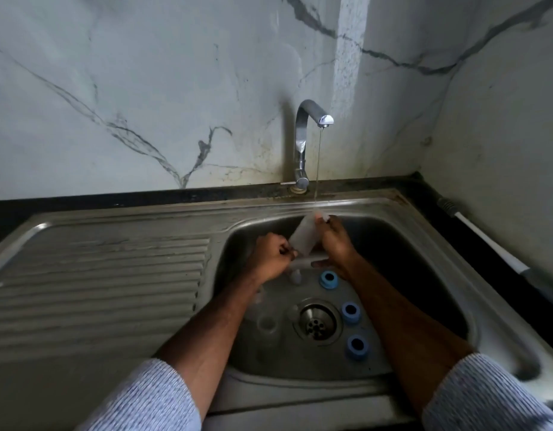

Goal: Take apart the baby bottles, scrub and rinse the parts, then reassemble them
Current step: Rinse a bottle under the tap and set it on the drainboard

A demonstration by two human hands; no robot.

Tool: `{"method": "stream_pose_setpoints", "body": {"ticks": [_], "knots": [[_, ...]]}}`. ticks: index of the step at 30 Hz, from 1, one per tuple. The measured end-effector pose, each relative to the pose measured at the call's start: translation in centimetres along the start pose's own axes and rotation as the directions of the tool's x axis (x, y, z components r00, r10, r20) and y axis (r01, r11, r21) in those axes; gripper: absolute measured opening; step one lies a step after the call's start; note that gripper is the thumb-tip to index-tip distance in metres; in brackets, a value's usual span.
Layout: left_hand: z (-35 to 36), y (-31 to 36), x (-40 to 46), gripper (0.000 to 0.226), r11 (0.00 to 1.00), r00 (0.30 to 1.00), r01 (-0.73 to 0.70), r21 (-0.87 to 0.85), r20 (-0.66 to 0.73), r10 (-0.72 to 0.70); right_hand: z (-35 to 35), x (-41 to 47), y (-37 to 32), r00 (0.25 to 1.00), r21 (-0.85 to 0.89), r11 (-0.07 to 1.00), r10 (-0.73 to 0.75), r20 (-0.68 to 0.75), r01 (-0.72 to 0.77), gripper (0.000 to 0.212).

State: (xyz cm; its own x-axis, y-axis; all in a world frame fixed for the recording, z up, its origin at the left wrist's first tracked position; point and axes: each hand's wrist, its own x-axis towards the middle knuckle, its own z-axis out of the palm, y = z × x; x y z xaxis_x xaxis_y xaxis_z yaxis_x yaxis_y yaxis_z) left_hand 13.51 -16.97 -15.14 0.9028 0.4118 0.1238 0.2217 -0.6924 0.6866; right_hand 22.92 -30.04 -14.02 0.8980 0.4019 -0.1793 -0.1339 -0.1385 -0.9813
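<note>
A clear baby bottle body is held tilted under the thin stream of water from the tap. My left hand grips its lower end. My right hand holds its upper end near the mouth, fingers curled round it. On the sink floor lie three blue screw rings. A clear teat lies just below my left hand, and another clear part sits left of the drain.
The steel sink basin has a ribbed draining board on its left. A white-handled tool lies along the dark counter at the right. Marble wall stands behind the tap.
</note>
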Motion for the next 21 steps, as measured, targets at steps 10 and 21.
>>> {"method": "stream_pose_setpoints", "body": {"ticks": [10,21], "knots": [[-6.6,0.5,-2.9,0.012,0.968,0.987,-0.156,0.196,0.053,0.149,-1.4,-4.9,-0.9,0.955,-0.968,-0.017,-0.159,0.251,0.252,0.088],[-16.4,-3.8,-6.5,0.005,0.943,0.989,-0.134,0.306,-0.019,0.146,7.0,-7.0,-7.7,0.924,-0.609,0.697,-0.323,0.204,0.378,0.046]]}}
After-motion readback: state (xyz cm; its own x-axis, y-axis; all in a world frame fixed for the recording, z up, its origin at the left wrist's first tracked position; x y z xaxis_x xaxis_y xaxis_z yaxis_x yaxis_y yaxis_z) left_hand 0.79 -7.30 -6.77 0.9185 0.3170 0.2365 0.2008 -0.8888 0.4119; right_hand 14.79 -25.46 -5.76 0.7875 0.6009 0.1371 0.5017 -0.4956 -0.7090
